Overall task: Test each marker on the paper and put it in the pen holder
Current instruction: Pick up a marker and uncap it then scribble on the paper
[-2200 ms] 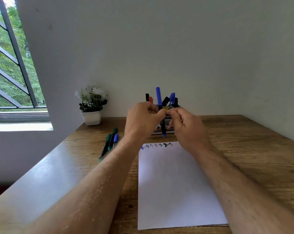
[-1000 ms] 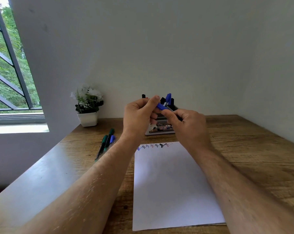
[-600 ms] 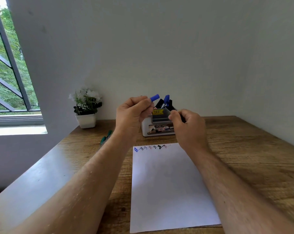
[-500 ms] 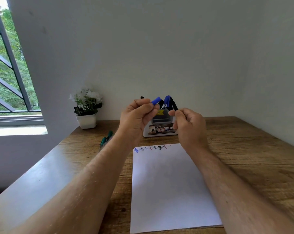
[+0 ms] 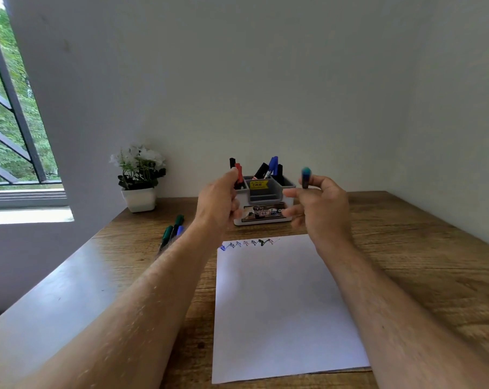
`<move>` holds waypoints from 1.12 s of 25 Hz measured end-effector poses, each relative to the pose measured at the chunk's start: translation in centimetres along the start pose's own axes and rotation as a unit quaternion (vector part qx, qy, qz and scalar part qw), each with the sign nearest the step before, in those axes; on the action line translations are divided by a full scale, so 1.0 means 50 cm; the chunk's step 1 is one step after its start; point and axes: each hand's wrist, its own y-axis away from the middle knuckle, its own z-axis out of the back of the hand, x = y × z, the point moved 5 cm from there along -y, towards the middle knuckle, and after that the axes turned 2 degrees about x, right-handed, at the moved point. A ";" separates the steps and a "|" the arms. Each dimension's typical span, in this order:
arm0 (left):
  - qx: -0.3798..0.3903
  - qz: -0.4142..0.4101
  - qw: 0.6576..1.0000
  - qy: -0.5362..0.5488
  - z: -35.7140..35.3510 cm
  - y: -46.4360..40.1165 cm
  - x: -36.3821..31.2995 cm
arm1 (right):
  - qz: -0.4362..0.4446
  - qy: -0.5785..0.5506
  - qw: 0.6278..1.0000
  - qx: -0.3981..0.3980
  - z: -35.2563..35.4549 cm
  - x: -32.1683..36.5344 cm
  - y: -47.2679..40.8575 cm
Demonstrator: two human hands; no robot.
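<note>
White paper [image 5: 282,304] lies nearest on the wooden worktop [image 5: 422,262], its long side running away from the viewer. Along its far edge runs a row of small test scribbles [image 5: 249,243] in blue, red and black.

Above the far end of the sheet both forearms reach forward, the hands raised off the worktop and apart from each other. The left hand [image 5: 216,204] is seen from the back with its fingers curled inward; what lies inside them is hidden, so I cannot tell whether it holds anything. The right hand [image 5: 320,204] pinches a marker [image 5: 306,178] upright between thumb and forefinger; its dark barrel ends in a blue top, which is blurred. The other fingers of that hand are spread loosely.

To the left of the sheet, partly behind the left forearm, three loose markers [image 5: 172,234] lie close together on the worktop, two with green caps and one with a blue cap.

Beyond the hands stands the pen holder [image 5: 261,203], white with grey compartments and a yellow sticker on the middle one. Black, red and blue markers stand in it, leaning at different angles.

Farther left, near the wall, a small white pot of white flowers [image 5: 139,178] stands on the worktop. A barred window [image 5: 10,116] opens on green leaves at the far left.
</note>
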 end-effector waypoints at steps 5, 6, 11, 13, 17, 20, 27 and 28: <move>0.036 -0.055 0.967 -0.247 -0.007 -0.007 0.011 | -0.036 0.075 0.997 -0.004 0.001 -0.019 0.004; 0.070 -0.048 0.944 -0.318 -0.014 -0.004 0.020 | -0.035 0.092 0.995 0.004 0.001 -0.021 0.007; 0.182 -0.045 0.810 -0.556 -0.050 0.010 0.056 | -0.074 0.093 0.990 0.078 -0.005 -0.041 0.008; 0.178 -0.037 0.795 -0.579 -0.056 0.008 0.058 | -0.081 0.141 0.981 0.102 -0.012 -0.051 0.004; 0.179 -0.026 0.786 -0.591 -0.054 0.003 0.062 | -0.090 0.199 0.966 0.135 -0.020 -0.067 0.001; 0.189 -0.017 0.787 -0.587 -0.054 0.004 0.067 | -0.069 0.257 0.954 0.140 -0.016 -0.062 0.001; 0.184 -0.001 0.795 -0.578 -0.049 -0.004 0.071 | -0.050 0.297 0.940 0.163 -0.020 -0.063 -0.001; 0.185 0.000 0.796 -0.576 -0.048 -0.005 0.072 | -0.051 0.301 0.938 0.165 -0.021 -0.065 -0.002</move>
